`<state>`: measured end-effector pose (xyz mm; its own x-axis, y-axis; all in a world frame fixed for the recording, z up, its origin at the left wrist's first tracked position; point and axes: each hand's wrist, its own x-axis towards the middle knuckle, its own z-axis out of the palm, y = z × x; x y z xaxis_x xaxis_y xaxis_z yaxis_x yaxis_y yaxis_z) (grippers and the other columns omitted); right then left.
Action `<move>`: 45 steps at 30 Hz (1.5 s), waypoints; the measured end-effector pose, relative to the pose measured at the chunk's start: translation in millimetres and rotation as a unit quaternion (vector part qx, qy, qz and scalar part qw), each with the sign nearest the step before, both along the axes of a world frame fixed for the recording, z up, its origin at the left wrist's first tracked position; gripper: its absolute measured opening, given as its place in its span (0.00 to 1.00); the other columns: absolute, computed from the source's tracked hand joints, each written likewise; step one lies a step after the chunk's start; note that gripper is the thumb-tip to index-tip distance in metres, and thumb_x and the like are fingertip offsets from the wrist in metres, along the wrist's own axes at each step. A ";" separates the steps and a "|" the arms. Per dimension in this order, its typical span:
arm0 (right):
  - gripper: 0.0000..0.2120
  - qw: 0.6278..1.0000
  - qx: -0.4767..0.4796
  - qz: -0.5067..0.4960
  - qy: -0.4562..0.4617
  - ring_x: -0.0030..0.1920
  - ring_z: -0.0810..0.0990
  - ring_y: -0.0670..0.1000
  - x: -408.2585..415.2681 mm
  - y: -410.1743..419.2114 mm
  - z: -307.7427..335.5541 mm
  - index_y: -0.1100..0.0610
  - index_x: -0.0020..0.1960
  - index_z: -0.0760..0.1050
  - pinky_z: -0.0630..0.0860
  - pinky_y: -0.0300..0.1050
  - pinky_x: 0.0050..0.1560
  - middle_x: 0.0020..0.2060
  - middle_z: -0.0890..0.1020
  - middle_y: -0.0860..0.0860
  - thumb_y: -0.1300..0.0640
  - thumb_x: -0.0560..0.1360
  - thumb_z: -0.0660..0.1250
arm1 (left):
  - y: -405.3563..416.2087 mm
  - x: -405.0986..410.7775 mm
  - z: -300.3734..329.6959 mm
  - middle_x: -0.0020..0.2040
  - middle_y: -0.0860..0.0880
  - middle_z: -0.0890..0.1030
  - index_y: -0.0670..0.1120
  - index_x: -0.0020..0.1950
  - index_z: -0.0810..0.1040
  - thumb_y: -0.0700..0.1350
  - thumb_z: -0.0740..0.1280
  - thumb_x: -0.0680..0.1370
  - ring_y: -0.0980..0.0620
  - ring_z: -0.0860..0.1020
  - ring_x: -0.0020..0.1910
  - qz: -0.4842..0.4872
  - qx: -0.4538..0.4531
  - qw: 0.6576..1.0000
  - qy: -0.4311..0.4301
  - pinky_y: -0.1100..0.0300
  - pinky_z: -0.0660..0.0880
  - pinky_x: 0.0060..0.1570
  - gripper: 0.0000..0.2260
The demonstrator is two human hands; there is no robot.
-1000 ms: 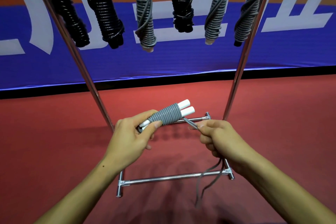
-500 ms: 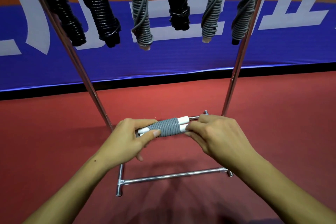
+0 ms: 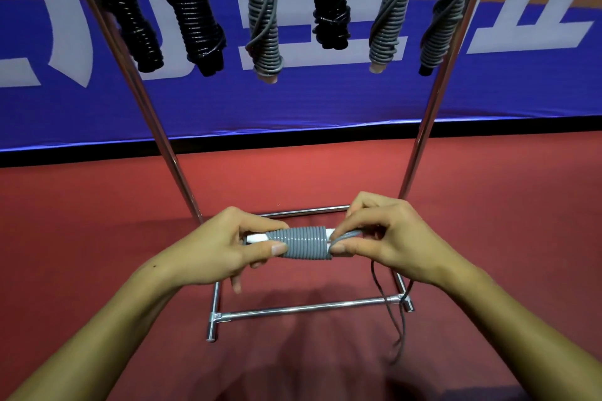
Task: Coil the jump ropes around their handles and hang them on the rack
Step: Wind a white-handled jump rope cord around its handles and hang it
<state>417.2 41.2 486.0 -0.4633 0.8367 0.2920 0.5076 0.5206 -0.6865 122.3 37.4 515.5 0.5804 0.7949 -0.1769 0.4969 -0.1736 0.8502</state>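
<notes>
A grey jump rope [image 3: 299,242] is wound in tight turns around its two white handles and lies level in front of me. My left hand [image 3: 224,247] grips the bundle's left end, thumb on the coil. My right hand [image 3: 384,238] pinches the grey cord at the bundle's right end. A loose length of that cord [image 3: 392,312] hangs from under my right hand toward the floor. The chrome rack [image 3: 163,140] stands just beyond, with several coiled ropes hanging from its top, black ones [image 3: 195,16] and grey ones [image 3: 264,26].
The rack's base bars [image 3: 306,308] lie on the red floor right below my hands. Its right upright [image 3: 426,127] rises close to my right hand. A blue banner [image 3: 325,98] with white letters runs behind the rack.
My right hand came from a spread-out pull in to the bundle's right end, laying more cord on it. The coil has grown toward the right tips and the bundle has levelled.
</notes>
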 end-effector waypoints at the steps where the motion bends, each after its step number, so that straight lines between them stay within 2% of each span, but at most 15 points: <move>1: 0.10 0.999 -0.029 0.010 0.031 0.42 0.80 0.49 -0.3 0.6 -0.3 0.47 0.47 0.86 0.72 0.40 0.42 0.42 0.80 0.44 0.49 0.69 0.83 | -0.1 0.2 1.1 0.35 0.45 0.70 0.52 0.63 0.85 0.45 0.70 0.83 0.51 0.71 0.34 -0.018 -0.004 1.000 0.009 0.49 0.83 0.31 0.10; 4: 0.11 0.990 -0.117 0.039 0.064 0.41 0.81 0.50 0.6 -1.5 1.0 0.52 0.42 0.85 0.76 0.47 0.43 0.41 0.84 0.49 0.53 0.66 0.85 | -1.7 -0.6 2.5 0.36 0.40 0.69 0.47 0.63 0.84 0.45 0.69 0.84 0.52 0.71 0.33 -0.059 -0.024 0.998 0.016 0.42 0.84 0.32 0.09; 6: 0.09 0.981 -0.165 0.060 0.078 0.40 0.82 0.55 2.7 -2.3 3.2 0.55 0.42 0.85 0.78 0.54 0.43 0.40 0.85 0.51 0.55 0.67 0.84 | -2.6 -1.9 5.4 0.36 0.39 0.71 0.47 0.64 0.85 0.45 0.70 0.83 0.51 0.72 0.32 -0.067 -0.044 0.997 0.014 0.44 0.84 0.32 0.10; 10: 0.07 0.962 -0.238 0.094 0.100 0.40 0.83 0.50 3.4 -2.6 5.8 0.60 0.44 0.86 0.78 0.45 0.45 0.40 0.86 0.55 0.62 0.68 0.83 | -2.9 -1.7 9.7 0.35 0.44 0.72 0.49 0.64 0.85 0.46 0.71 0.83 0.51 0.72 0.31 -0.098 -0.076 0.992 0.014 0.50 0.83 0.32 0.11; 14: 0.07 0.936 -0.325 0.100 0.090 0.36 0.80 0.49 5.7 -4.3 11.3 0.59 0.43 0.85 0.76 0.45 0.41 0.35 0.85 0.56 0.61 0.68 0.82 | -2.9 0.2 12.2 0.34 0.46 0.72 0.50 0.66 0.85 0.45 0.70 0.83 0.52 0.71 0.31 -0.117 -0.091 0.989 0.013 0.51 0.82 0.32 0.12; 17: 0.06 0.933 -0.335 0.105 0.076 0.32 0.77 0.48 7.4 -4.6 16.0 0.58 0.40 0.85 0.73 0.41 0.37 0.30 0.82 0.53 0.57 0.70 0.80 | -3.7 2.1 12.7 0.33 0.47 0.72 0.50 0.66 0.85 0.44 0.70 0.83 0.56 0.71 0.30 -0.126 -0.098 0.987 0.008 0.56 0.80 0.31 0.12; 21: 0.07 0.935 -0.334 0.110 0.050 0.33 0.74 0.48 7.0 -4.2 14.2 0.54 0.38 0.85 0.70 0.40 0.36 0.31 0.81 0.53 0.52 0.68 0.80 | -3.2 3.2 12.2 0.34 0.45 0.73 0.51 0.65 0.85 0.44 0.70 0.83 0.51 0.70 0.29 -0.149 -0.111 0.983 0.007 0.57 0.78 0.31 0.11; 24: 0.14 0.926 -0.355 0.121 0.038 0.34 0.72 0.49 11.2 -2.4 9.2 0.59 0.37 0.82 0.69 0.39 0.36 0.31 0.79 0.55 0.51 0.70 0.82 | -4.6 2.2 11.0 0.33 0.45 0.73 0.50 0.66 0.85 0.43 0.70 0.83 0.47 0.65 0.28 -0.161 -0.134 0.978 -0.018 0.56 0.78 0.31 0.12; 26: 0.14 0.919 -0.364 0.139 0.062 0.35 0.72 0.49 11.2 -0.9 6.4 0.60 0.38 0.82 0.70 0.37 0.38 0.33 0.78 0.57 0.50 0.71 0.80 | -3.8 -0.7 10.2 0.33 0.47 0.74 0.48 0.67 0.84 0.42 0.69 0.84 0.47 0.63 0.28 -0.162 -0.146 0.975 -0.039 0.56 0.79 0.31 0.13; 29: 0.15 0.915 -0.353 0.157 0.114 0.35 0.71 0.48 8.0 0.2 1.7 0.53 0.38 0.82 0.70 0.37 0.39 0.33 0.77 0.53 0.42 0.71 0.80 | -2.5 -3.1 9.1 0.33 0.47 0.74 0.46 0.70 0.82 0.41 0.69 0.83 0.52 0.62 0.26 -0.162 -0.162 0.971 -0.071 0.57 0.79 0.30 0.15; 34: 0.22 0.916 -0.333 0.156 0.161 0.33 0.61 0.50 -2.5 -4.2 -2.6 0.51 0.33 0.80 0.58 0.43 0.34 0.30 0.70 0.49 0.32 0.70 0.75 | -1.8 -8.3 4.1 0.33 0.49 0.75 0.44 0.71 0.81 0.42 0.69 0.83 0.54 0.62 0.24 -0.152 -0.182 0.964 -0.118 0.56 0.79 0.31 0.16; 37: 0.22 0.925 -0.317 0.102 0.184 0.31 0.59 0.47 -6.5 -4.9 -3.6 0.50 0.37 0.80 0.55 0.42 0.31 0.28 0.68 0.47 0.30 0.69 0.75 | 0.2 -12.6 -2.6 0.32 0.46 0.74 0.41 0.71 0.81 0.42 0.68 0.82 0.57 0.65 0.24 -0.117 -0.175 0.967 -0.144 0.54 0.78 0.31 0.17; 41: 0.07 0.919 -0.276 0.117 0.256 0.32 0.68 0.43 -11.8 -9.1 6.6 0.52 0.47 0.78 0.66 0.35 0.34 0.33 0.75 0.45 0.50 0.78 0.71 | -0.8 -11.5 -6.0 0.33 0.44 0.73 0.39 0.71 0.79 0.41 0.66 0.82 0.58 0.64 0.24 -0.098 -0.171 0.963 -0.184 0.56 0.80 0.32 0.18; 43: 0.05 0.928 -0.237 0.099 0.269 0.35 0.72 0.42 -13.2 -10.3 10.6 0.57 0.45 0.76 0.69 0.33 0.38 0.36 0.77 0.44 0.58 0.80 0.68 | -0.7 -9.5 -8.8 0.33 0.44 0.73 0.40 0.71 0.79 0.41 0.66 0.82 0.57 0.63 0.25 -0.081 -0.167 0.962 -0.201 0.56 0.80 0.33 0.18; 45: 0.07 0.942 -0.184 0.062 0.274 0.35 0.73 0.43 -14.7 -10.3 8.0 0.55 0.44 0.77 0.71 0.34 0.38 0.36 0.78 0.44 0.63 0.81 0.68 | -1.2 -7.4 -12.4 0.33 0.45 0.72 0.40 0.71 0.79 0.41 0.65 0.82 0.57 0.63 0.25 -0.059 -0.155 0.962 -0.216 0.54 0.81 0.35 0.17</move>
<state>402.5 30.9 494.0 -0.4278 0.8777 0.2157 -0.0235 0.2277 -0.9734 114.9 36.2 503.1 0.7355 0.6674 -0.1164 0.0773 0.0881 0.9931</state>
